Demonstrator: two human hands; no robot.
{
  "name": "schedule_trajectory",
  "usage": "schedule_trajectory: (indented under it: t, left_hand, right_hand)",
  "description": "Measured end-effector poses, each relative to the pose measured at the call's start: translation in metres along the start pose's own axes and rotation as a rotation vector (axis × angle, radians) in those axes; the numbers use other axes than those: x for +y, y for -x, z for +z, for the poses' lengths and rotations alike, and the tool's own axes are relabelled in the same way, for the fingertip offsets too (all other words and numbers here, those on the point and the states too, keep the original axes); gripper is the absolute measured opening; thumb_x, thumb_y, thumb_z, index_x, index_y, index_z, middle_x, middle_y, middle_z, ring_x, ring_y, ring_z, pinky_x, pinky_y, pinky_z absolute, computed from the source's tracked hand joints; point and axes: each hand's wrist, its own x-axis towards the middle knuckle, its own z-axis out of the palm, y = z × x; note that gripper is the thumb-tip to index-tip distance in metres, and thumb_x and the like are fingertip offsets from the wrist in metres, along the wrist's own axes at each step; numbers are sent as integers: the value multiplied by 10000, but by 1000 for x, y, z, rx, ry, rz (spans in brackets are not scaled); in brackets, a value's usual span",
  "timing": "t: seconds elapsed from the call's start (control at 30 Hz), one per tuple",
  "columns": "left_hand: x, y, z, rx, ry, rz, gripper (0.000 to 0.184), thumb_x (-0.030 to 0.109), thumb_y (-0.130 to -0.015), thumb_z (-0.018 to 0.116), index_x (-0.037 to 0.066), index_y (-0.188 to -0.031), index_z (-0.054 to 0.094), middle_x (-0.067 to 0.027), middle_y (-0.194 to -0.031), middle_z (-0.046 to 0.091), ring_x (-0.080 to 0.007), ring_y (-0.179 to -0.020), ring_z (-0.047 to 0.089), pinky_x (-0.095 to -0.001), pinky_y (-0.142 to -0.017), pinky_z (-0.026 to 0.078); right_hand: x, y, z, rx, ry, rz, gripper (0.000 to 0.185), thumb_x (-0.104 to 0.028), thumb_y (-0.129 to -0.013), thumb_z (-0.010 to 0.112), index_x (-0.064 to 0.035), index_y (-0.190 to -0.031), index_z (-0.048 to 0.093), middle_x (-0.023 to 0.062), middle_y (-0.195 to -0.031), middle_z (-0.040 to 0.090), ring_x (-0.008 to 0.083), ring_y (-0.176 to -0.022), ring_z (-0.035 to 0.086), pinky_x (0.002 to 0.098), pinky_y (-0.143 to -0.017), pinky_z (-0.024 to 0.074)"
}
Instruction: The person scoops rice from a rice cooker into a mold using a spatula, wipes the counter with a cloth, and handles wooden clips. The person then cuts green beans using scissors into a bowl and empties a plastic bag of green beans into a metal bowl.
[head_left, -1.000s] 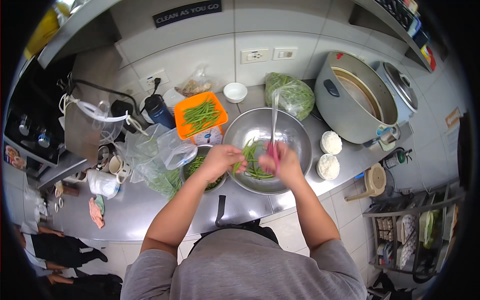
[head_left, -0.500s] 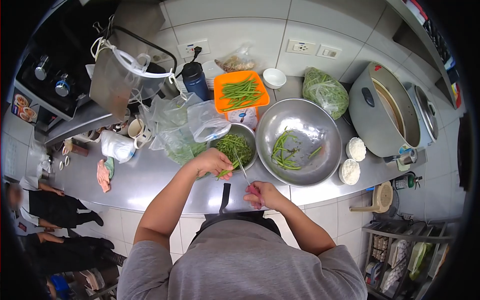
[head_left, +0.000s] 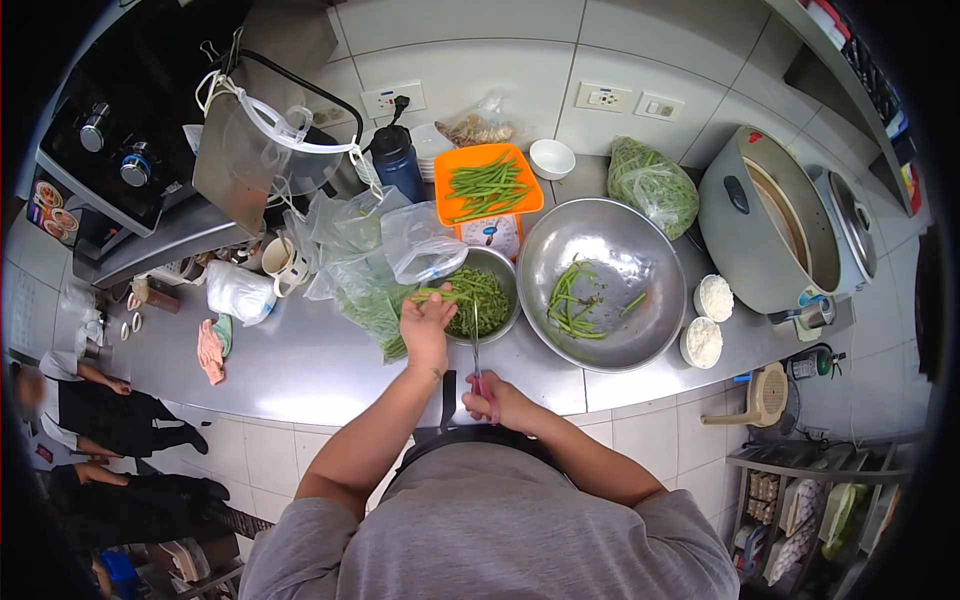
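Left hand (head_left: 427, 322) has a few beans (head_left: 438, 294) pinched at the small bowl's (head_left: 505, 268) left edge; right hand (head_left: 497, 402) is wrapped round the scissors (head_left: 477, 352), blades over the chopped bits (head_left: 490, 303), I guess so pieces land inside. Big bowl (head_left: 645, 250) with longer beans (head_left: 571, 318) sits alongside, probably for easy reach.

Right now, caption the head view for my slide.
Left hand with green beans at the smaller steel bowl's edge, right hand holding scissors over the chopped greens inside.
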Motion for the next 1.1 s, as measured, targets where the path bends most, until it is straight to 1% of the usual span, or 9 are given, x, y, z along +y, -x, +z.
schedule_trajectory:
  t: [0.1,0.27,0.57,0.63,0.67,0.7,0.77,0.9,1.1]
  left_hand:
    - [-14,14,-1,-36,-25,62,132,92,-960,516,55,-1059,437,-142,-1102,644,-178,-913,634,-295,-818,536]
    - [-22,15,-8,-22,-51,49,138,113,-957,537,65,-1049,448,-154,-1109,641,-194,-937,641,-299,-828,529]
    - [-11,-21,-6,-6,-1,9,81,133,-973,502,84,-1035,484,-120,-941,654,-190,-835,661,-284,-730,533]
    - [3,-45,-8,-33,-895,272,104,128,-962,495,63,-1010,560,-91,-764,637,-178,-766,661,-291,-683,525]
    - [24,-35,12,-64,-1101,371,180,191,-895,569,38,-971,625,-150,-692,630,-264,-719,660,-373,-693,521]
    - [22,-39,19,-66,-1103,373,180,191,-895,569,38,-971,625,-150,-692,630,-264,-719,660,-373,-693,521]
    - [14,-53,27,-264,-1542,437,230,232,-854,612,49,-991,641,-191,-784,656,-330,-784,657,-433,-722,516]
    - [-7,-73,35,-353,-1715,391,220,210,-800,656,52,-954,642,-182,-902,669,-357,-855,643,-454,-750,505]
    - [17,-63,49,-458,-1588,548,187,141,-765,647,60,-928,603,-165,-975,619,-337,-909,621,-439,-778,498]
  right_hand:
    - [-19,-7,-3,22,-121,27,674,-503,-830,676,48,-1163,476,70,-748,592,125,-607,572,272,-514,462]
    - [-28,-4,-11,146,-105,-17,430,-376,-838,713,23,-869,557,66,-580,555,134,-434,521,276,-416,426]
    - [-18,21,-26,147,-21,-43,532,-379,-818,735,50,-1057,531,68,-661,582,125,-523,555,267,-480,456]
    - [-12,30,-35,145,-35,-55,550,-380,-812,742,54,-1073,529,68,-676,585,125,-531,557,266,-482,455]
    - [-11,34,-38,136,-41,-63,568,-382,-805,748,58,-1088,526,68,-692,588,125,-539,558,266,-484,454]
    - [-11,38,-41,137,-43,-66,568,-382,-805,748,58,-1088,526,68,-692,588,125,-539,558,266,-484,454]
    - [-16,43,-43,112,-2,-80,568,-380,-798,755,50,-1089,525,66,-694,591,124,-540,556,264,-486,452]
    - [-23,51,-47,99,6,-82,558,-374,-796,759,38,-1092,526,63,-698,592,118,-532,548,260,-486,447]
    - [-27,70,-56,107,-9,-71,460,-304,-842,722,-2,-1121,517,36,-720,594,98,-587,566,235,-494,450]
